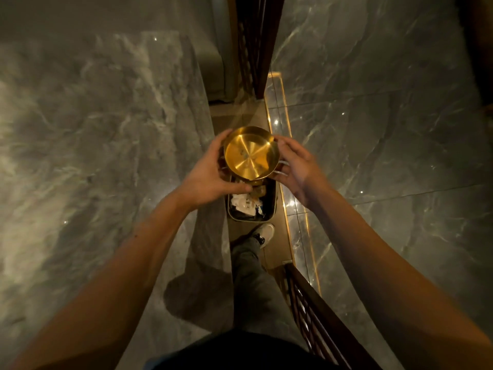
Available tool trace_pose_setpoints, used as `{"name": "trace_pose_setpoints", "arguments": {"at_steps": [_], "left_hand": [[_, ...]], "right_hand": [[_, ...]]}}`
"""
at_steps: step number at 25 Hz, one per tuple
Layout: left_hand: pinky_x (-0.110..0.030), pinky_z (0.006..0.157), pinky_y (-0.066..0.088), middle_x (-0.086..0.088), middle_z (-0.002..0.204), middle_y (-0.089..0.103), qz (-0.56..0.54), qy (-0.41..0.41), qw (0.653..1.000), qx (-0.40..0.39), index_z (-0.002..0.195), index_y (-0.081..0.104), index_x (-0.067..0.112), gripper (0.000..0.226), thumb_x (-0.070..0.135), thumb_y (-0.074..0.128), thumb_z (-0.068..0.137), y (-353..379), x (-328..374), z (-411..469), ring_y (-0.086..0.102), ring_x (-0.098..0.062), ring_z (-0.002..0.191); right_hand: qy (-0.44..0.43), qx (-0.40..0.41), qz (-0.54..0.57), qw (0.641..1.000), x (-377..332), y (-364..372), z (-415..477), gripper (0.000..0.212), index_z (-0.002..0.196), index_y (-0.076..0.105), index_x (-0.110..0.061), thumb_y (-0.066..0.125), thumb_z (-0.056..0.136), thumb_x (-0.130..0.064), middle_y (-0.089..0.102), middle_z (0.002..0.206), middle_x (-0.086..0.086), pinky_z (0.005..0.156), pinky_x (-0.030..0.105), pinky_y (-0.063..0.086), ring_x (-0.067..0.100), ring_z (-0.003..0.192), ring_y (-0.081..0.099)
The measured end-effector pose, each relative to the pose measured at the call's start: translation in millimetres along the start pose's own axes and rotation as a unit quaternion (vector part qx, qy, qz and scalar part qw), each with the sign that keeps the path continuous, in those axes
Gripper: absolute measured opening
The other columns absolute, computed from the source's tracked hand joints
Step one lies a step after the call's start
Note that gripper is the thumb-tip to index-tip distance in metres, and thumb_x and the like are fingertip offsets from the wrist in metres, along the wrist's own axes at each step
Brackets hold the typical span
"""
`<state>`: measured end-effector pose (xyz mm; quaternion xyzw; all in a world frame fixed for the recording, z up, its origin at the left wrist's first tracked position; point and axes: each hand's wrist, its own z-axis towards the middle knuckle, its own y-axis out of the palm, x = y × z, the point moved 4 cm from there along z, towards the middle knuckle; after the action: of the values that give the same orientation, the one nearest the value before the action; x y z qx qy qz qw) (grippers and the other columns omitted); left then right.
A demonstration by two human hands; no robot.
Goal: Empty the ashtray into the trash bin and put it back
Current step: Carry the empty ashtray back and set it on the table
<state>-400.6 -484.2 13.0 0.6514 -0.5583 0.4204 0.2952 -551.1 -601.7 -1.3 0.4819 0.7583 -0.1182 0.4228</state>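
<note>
Grey marble with pale veining is spreading across the left as a raised table (88, 134), and a matching marble surface is filling the right side, with a narrow strip of floor (269, 247) running between them toward a dark wooden lattice panel (314, 311). From the left, the person's bare left forearm is reaching forward and slightly inward, and the left hand (210, 173) is cupping the near-left side of the gold ashtray (250, 155), its fingers (224, 136) curling up around the far rim while the thumb is pressing under the near edge. The ashtray is sitting level and face-up in the air, its polished bowl looking almost clean apart from a few faint specks, so the dumping seems done. It is hovering directly above the trash bin (270, 198), a dark narrow container on the floor strip with crumpled white paper inside, probably so that any loose ash falls in rather than onto the marble. A shoe (264, 233) is planted just behind the bin. On the right, the right hand (294, 166) is resting spread and relaxed just beside the ashtray's right rim, fingers extended and gripping nothing; whether the fingertips touch the metal cannot be told. The likely next step is carrying it back.
</note>
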Motion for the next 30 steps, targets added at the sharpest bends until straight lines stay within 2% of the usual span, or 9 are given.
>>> {"name": "trace_pose_setpoints", "arguments": {"at_steps": [4,8,14,16,18,21,23,26,30], "left_hand": [[-0.039,0.097,0.053,0.004,0.133,0.053,0.018,0.043,0.997,0.061,0.142,0.035,0.031,0.105,0.023,0.092,0.054,-49.1,8.3,-39.2,0.058,-0.016,0.119],[-0.035,0.097,0.053,0.007,0.127,0.055,0.057,0.083,0.989,0.106,0.140,0.041,0.026,0.105,0.036,0.091,0.048,-95.6,10.3,-80.7,0.058,-0.011,0.115],[-0.016,0.095,0.046,0.007,0.134,0.047,0.076,0.130,0.976,0.155,0.135,0.041,0.032,0.100,0.036,0.091,0.049,-144.2,-0.2,-136.7,0.052,-0.004,0.117],[-0.010,0.093,0.045,0.003,0.136,0.047,0.079,0.132,0.973,0.172,0.135,0.043,0.029,0.099,0.030,0.093,0.050,-154.7,-5.7,-153.0,0.052,-0.004,0.116],[-0.015,0.096,0.046,0.000,0.137,0.050,0.077,0.135,0.970,0.188,0.138,0.045,0.025,0.103,0.031,0.096,0.049,-164.6,-14.6,-164.0,0.054,-0.006,0.118],[-0.021,0.098,0.047,0.009,0.130,0.051,0.081,0.137,0.962,0.222,0.136,0.046,0.031,0.102,0.042,0.093,0.047,-174.1,-22.0,-182.1,0.054,-0.006,0.119],[-0.022,0.099,0.046,0.011,0.128,0.050,0.094,0.131,0.956,0.246,0.137,0.046,0.028,0.102,0.038,0.095,0.048,-177.0,-24.3,-192.3,0.053,-0.006,0.118],[-0.014,0.097,0.043,0.004,0.132,0.050,0.114,0.122,0.940,0.297,0.139,0.047,0.021,0.101,0.035,0.095,0.051,-181.3,-24.4,-209.7,0.052,-0.009,0.119],[-0.016,0.098,0.042,0.006,0.134,0.050,0.101,0.115,0.931,0.332,0.136,0.045,0.030,0.098,0.047,0.090,0.051,-190.5,-29.3,-230.8,0.052,-0.008,0.121]], "right_hand": [[-0.017,-0.031,-0.003,0.999,-15.1,60.3,-22.1,0.023,0.110,0.065,-0.026,0.045,0.103,-0.020,0.063,0.112,0.001,0.088,0.043,0.057,0.027,0.110,0.061],[-0.039,-0.063,-0.016,0.997,-13.8,112.2,-41.7,0.025,0.119,0.061,-0.019,0.042,0.103,-0.015,0.064,0.112,0.005,0.088,0.043,0.057,0.026,0.106,0.063],[-0.088,-0.081,-0.075,0.990,-4.4,173.3,-70.9,0.031,0.126,0.058,-0.017,0.046,0.100,-0.005,0.067,0.108,0.010,0.085,0.035,0.058,0.019,0.099,0.067],[-0.099,-0.086,-0.102,0.986,0.7,190.2,-79.8,0.035,0.131,0.056,-0.014,0.047,0.099,-0.004,0.065,0.115,0.021,0.080,0.030,0.058,0.021,0.100,0.066],[-0.109,-0.094,-0.133,0.981,6.4,202.2,-81.9,0.039,0.136,0.053,-0.012,0.047,0.099,-0.002,0.062,0.121,0.026,0.081,0.029,0.058,0.021,0.103,0.067],[-0.126,-0.129,-0.163,0.970,12.5,216.7,-80.1,0.043,0.139,0.051,-0.011,0.047,0.098,0.003,0.062,0.128,0.021,0.085,0.028,0.057,0.019,0.110,0.065],[-0.135,-0.166,-0.193,0.958,12.9,226.3,-79.9,0.047,0.139,0.051,-0.012,0.050,0.096,0.006,0.062,0.129,0.015,0.086,0.025,0.054,0.016,0.110,0.064],[-0.160,-0.208,-0.252,0.932,6.5,242.1,-82.9,0.061,0.138,0.049,-0.018,0.060,0.086,0.013,0.061,0.124,0.002,0.089,0.020,0.053,0.002,0.102,0.062],[-0.169,-0.252,-0.311,0.901,8.5,266.4,-86.5,0.079,0.137,0.042,-0.032,0.076,0.076,0.003,0.056,0.125,-0.009,0.094,0.028,0.052,0.006,0.112,0.057]]}}
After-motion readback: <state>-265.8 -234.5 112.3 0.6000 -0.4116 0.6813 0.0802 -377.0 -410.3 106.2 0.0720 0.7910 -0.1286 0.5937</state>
